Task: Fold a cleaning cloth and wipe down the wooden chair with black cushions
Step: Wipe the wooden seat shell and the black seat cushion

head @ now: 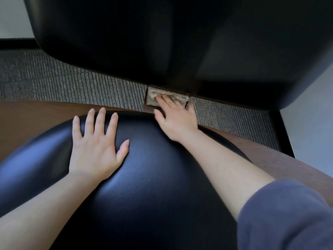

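Note:
The chair's black seat cushion [153, 186] fills the lower middle, and its black back cushion [144, 37] looms across the top. My left hand [97, 143] lies flat on the seat cushion with fingers spread. My right hand [173, 118] reaches to the gap between the two cushions and presses a folded grey-beige cleaning cloth [153, 98] with straight fingers against the wooden support there. Part of the cloth is hidden under my fingers.
The wooden chair frame [32, 121] shows brown around the seat on the left and right. Below the gap lies grey ribbed carpet [72, 87]. A dark baseboard and pale wall [10, 15] stand at upper left, and pale floor or wall at right.

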`<state>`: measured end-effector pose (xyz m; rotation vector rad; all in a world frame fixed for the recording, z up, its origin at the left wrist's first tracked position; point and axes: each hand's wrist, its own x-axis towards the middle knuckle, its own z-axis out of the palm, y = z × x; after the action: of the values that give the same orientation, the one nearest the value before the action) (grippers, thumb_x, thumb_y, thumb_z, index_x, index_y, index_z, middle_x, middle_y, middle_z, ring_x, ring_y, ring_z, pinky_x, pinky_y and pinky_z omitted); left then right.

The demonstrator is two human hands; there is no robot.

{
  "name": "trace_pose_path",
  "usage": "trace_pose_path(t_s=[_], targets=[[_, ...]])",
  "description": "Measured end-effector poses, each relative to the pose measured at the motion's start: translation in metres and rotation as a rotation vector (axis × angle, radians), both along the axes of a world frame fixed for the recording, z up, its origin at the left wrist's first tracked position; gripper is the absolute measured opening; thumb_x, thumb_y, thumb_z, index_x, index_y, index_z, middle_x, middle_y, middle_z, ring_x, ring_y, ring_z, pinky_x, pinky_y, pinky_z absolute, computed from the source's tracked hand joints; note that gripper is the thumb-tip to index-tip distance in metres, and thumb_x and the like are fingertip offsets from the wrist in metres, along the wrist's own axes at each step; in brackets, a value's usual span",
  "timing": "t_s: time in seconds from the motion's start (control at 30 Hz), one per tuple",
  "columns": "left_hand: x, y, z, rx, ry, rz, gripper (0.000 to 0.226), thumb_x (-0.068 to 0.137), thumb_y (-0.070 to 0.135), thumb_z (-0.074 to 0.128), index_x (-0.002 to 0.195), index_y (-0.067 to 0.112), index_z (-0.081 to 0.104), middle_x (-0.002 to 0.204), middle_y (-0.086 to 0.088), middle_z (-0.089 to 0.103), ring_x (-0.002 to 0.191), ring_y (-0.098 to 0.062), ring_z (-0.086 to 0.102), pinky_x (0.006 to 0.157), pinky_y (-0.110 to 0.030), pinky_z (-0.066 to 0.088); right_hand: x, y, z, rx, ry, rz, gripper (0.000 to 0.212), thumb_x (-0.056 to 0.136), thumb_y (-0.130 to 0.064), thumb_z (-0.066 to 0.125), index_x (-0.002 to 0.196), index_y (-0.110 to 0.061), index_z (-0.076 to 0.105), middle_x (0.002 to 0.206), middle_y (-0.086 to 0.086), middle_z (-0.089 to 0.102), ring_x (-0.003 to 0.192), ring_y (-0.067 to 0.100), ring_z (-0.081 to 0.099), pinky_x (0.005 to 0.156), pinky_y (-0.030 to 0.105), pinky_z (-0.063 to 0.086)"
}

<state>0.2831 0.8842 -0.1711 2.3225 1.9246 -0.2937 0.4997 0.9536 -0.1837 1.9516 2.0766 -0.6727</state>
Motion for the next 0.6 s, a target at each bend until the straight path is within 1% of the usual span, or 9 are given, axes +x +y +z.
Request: trace_pose_path(t_s=[0.13, 0.27, 0.33, 0.4, 0.5, 0.6], targets=[[0.000, 0.000, -0.001, -0.003, 0.002, -0.006, 0.077, 0.089, 0.058, 0.031, 0.148, 0.008, 0.039, 0.152, -0.024, 0.034, 0.143, -0.042, 0.025, 0.115, -0.061, 0.010, 0.046, -0.017, 0.004, -0.019, -0.087, -0.068, 0.056, 0.100, -0.051, 0.021, 0.154, -0.036, 0.013, 0.162, -0.013, 0.012, 0.149, 0.016, 0.011, 0.118, 0.057, 0.006], [0.000, 0.000, -0.003, 0.000, 0.001, -0.008, 0.078, 0.089, 0.058, 0.030, 0.148, 0.008, 0.038, 0.152, -0.024, 0.034, 0.143, -0.042, 0.024, 0.115, -0.061, 0.010, 0.043, -0.018, 0.003, -0.062, -0.114, -0.081, 0.058, 0.100, -0.054, 0.017, 0.154, -0.036, 0.010, 0.163, -0.009, 0.009, 0.150, 0.026, 0.004, 0.120, 0.053, 0.002], [0.001, 0.000, -0.002, 0.002, -0.005, -0.007, 0.078, 0.089, 0.058, 0.030, 0.148, 0.008, 0.038, 0.152, -0.024, 0.034, 0.143, -0.042, 0.025, 0.115, -0.061, 0.010, 0.025, -0.013, 0.001, -0.076, -0.078, -0.092, 0.059, 0.099, -0.056, 0.017, 0.154, -0.036, 0.010, 0.163, -0.008, 0.006, 0.150, 0.027, 0.002, 0.120, 0.053, 0.001], [0.001, -0.001, -0.002, 0.005, -0.018, 0.000, 0.077, 0.089, 0.058, 0.030, 0.147, 0.008, 0.039, 0.151, -0.025, 0.035, 0.143, -0.042, 0.025, 0.115, -0.061, 0.010, 0.004, -0.009, -0.002, -0.088, -0.025, -0.072, 0.058, 0.100, -0.056, 0.016, 0.154, -0.036, 0.012, 0.163, -0.011, 0.005, 0.151, 0.025, 0.003, 0.119, 0.054, 0.001], [0.001, 0.000, -0.002, 0.004, -0.019, -0.001, 0.077, 0.089, 0.058, 0.030, 0.148, 0.008, 0.038, 0.152, -0.024, 0.034, 0.143, -0.042, 0.025, 0.115, -0.061, 0.010, -0.023, 0.000, -0.005, -0.152, 0.091, -0.104, 0.056, 0.100, -0.053, 0.014, 0.154, -0.038, 0.011, 0.163, -0.014, 0.001, 0.151, 0.025, 0.002, 0.118, 0.057, -0.001], [0.001, 0.000, 0.000, -0.005, -0.006, -0.004, 0.078, 0.089, 0.058, 0.029, 0.148, 0.008, 0.037, 0.152, -0.024, 0.034, 0.143, -0.042, 0.024, 0.115, -0.061, 0.010, -0.021, -0.001, -0.005, -0.162, 0.093, -0.077, 0.055, 0.100, -0.053, 0.012, 0.154, -0.040, 0.011, 0.162, -0.016, 0.001, 0.150, 0.023, 0.005, 0.117, 0.060, 0.000]])
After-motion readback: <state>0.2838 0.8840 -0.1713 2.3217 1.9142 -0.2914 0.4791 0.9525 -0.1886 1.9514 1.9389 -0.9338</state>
